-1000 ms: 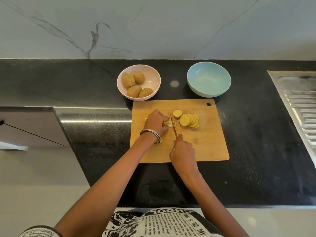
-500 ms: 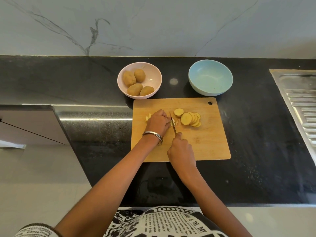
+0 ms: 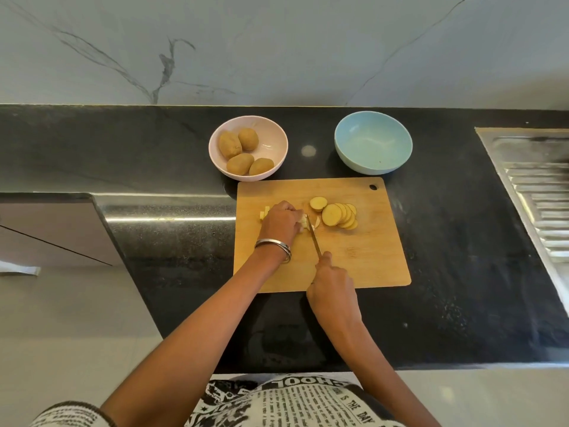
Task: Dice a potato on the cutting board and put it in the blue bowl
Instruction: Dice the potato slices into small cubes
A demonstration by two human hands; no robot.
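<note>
Two bowls behind the cutting board [image 3: 363,260]: pink bowl [image 3: 248,148] with four whole potatoes [image 3: 246,152], blue bowl [image 3: 373,142]. One knife [image 3: 314,237]. About six potato slices [image 3: 337,214] on the board, overlapped, exact count unclear. Two bangles [image 3: 274,246].

The newsprint-patterned shirt [image 3: 295,402] carries upside-down print — "SCHOOL" partly cut off, and "THE DAY" — the rest illegible.

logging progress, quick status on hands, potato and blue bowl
Left hand holds potato pieces on cutting board; right hand grips knife, mid-cut. Slices wait. Blue bowl empty, path unobstructed.
</note>
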